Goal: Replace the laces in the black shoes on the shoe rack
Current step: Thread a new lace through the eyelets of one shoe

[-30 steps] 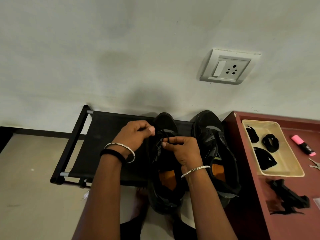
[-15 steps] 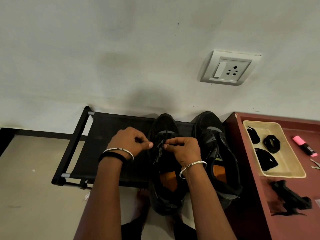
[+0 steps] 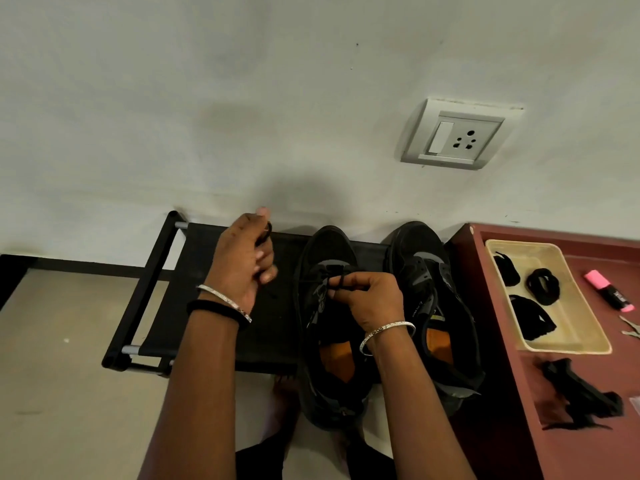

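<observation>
Well, the left hand (image 3: 239, 268) clenches a thin black lace (image 3: 263, 235); the right hand (image 3: 370, 299) pinches it at the black sports shoe (image 3: 329, 251); a shallow beige plastic tray (image 3: 568, 349) holds coiled black laces (image 3: 543, 284).

black shoes (image 3: 332, 306), orange insoles (image 3: 334, 355); cream tray (image 3: 571, 341); pink highlighter (image 3: 607, 289); maroon table (image 3: 502, 323).

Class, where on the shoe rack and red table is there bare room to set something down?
Free: the shoe rack's left half, between its end bar and the left hand; the red table's near end, below the black bundle. Crowded: the rack under both shoes; the tray of laces.
</observation>
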